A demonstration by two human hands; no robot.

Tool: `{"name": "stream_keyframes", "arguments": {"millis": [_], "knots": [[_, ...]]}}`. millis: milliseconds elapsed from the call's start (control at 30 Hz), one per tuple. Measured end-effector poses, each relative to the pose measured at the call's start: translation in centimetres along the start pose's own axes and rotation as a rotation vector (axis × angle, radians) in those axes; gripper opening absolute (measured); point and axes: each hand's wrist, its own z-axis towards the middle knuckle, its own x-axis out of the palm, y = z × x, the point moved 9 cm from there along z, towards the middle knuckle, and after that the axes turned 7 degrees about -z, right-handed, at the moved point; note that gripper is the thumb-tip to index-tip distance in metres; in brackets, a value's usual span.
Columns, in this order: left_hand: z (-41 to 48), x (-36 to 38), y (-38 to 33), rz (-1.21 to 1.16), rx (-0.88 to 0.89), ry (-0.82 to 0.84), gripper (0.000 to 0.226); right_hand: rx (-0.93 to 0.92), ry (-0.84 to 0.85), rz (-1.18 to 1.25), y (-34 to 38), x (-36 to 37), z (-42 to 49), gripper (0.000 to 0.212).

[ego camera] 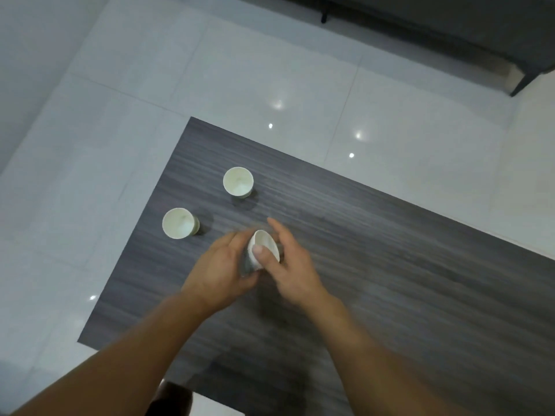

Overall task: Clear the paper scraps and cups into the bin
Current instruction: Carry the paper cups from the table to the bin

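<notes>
Three white paper cups are on or over the dark wood-grain table. One cup stands upright toward the far left part, another cup stands at the left edge. The third cup is tilted and squeezed between both hands near the table's middle-left. My left hand cups its left side with curled fingers. My right hand holds its right side, thumb pressed on the rim, fingers stretched behind it. No bin or paper scraps are in view.
Glossy white floor tiles surround the table on the left and far sides. A dark piece of furniture on legs stands at the top right. A dark object shows below the table's near edge.
</notes>
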Motion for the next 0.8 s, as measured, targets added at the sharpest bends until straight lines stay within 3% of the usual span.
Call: {"name": "stream_keyframes", "arguments": {"millis": [100,200,367,500,700,800], "knots": [[-1.0,-2.3,3.4,-0.007,-0.108,-0.025,0.093,0.028,-0.068,-0.084,2.0,0.7,1.3,0.073],[-1.5,-4.5,6.3,-0.073,-0.160,-0.046,0.104,0.029,-0.157,-0.384,4.1,0.6,4.7,0.076],[-1.2,-9.6,10.4,-0.104,-0.128,-0.160,0.082,-0.042,-0.177,-0.753,7.6,2.9,12.4,0.084],[-0.6,-13.8,14.0,-0.093,-0.102,-0.284,0.080,0.069,-0.145,-0.966,6.9,5.6,17.9,0.094],[-1.5,-13.6,18.0,-0.137,-0.135,-0.314,0.079,0.113,-0.202,-0.955,3.9,8.8,17.3,0.062],[-2.9,-12.7,18.0,-0.128,-0.134,-0.243,0.087,0.130,-0.214,-0.869,3.1,10.2,13.6,0.064]]}}
